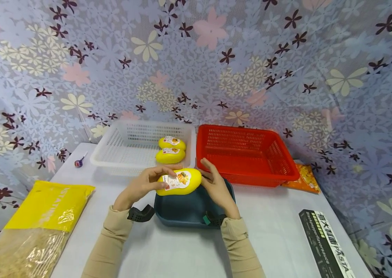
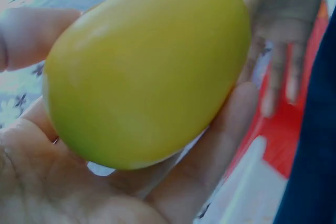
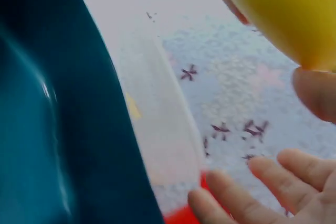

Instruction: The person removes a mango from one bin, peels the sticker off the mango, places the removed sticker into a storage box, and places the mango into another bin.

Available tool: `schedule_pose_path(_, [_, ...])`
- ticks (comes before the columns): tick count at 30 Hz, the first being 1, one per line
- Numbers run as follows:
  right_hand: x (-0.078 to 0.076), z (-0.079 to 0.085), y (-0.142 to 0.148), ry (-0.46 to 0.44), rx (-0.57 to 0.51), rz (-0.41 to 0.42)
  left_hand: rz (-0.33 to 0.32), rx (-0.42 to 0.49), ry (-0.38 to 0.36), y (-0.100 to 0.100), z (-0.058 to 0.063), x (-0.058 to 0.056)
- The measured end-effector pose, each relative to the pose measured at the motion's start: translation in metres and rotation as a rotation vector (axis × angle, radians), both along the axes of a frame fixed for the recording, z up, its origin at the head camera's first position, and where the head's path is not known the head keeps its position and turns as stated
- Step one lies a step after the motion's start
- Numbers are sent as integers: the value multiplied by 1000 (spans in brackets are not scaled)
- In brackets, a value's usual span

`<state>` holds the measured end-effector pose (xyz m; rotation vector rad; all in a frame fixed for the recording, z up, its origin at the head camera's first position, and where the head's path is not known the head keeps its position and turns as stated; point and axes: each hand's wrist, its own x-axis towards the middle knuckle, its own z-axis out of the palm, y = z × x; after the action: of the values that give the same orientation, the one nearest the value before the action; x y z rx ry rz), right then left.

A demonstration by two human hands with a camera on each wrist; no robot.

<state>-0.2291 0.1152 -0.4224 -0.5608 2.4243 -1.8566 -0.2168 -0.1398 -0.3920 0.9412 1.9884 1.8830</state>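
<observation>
In the head view my left hand (image 1: pixel 144 186) grips a yellow mango (image 1: pixel 193 184) with a printed label, thumb and fingers curled round its left end. The left wrist view shows the smooth unlabelled side of the mango (image 2: pixel 147 72) resting against the palm. My right hand (image 1: pixel 219 190) is at the mango's right end, its thumb right at the tip and the other fingers (image 3: pixel 278 182) extended away from it. Beneath both hands sits a dark teal tray (image 1: pixel 189 224). Two more labelled mangoes (image 1: pixel 170 156) lie in the white basket (image 1: pixel 119 168) behind.
A red basket (image 1: pixel 248 178) stands beside the white one, with an orange snack packet (image 1: pixel 305 179) by its right corner. A lollipop (image 1: pixel 79 163) and a large yellow-topped bag (image 1: pixel 48 204) lie at left. A black pasta box (image 1: pixel 321 235) lies at right.
</observation>
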Motion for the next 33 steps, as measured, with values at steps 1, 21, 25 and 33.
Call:
schedule_pose_path(1, [3,1,7,12,-17,-2,-16,7,1,2,-1,2])
schedule_pose_path(21, [96,-16,50,84,-157,251,-123,125,-156,46,-49,70])
schedule_pose_path(25, [112,-31,54,38,-111,271,-98,168,-216,49,-68,87])
schedule_pose_path(33, [131,-57,51,6,147,236,37,78,-227,44,-97,104])
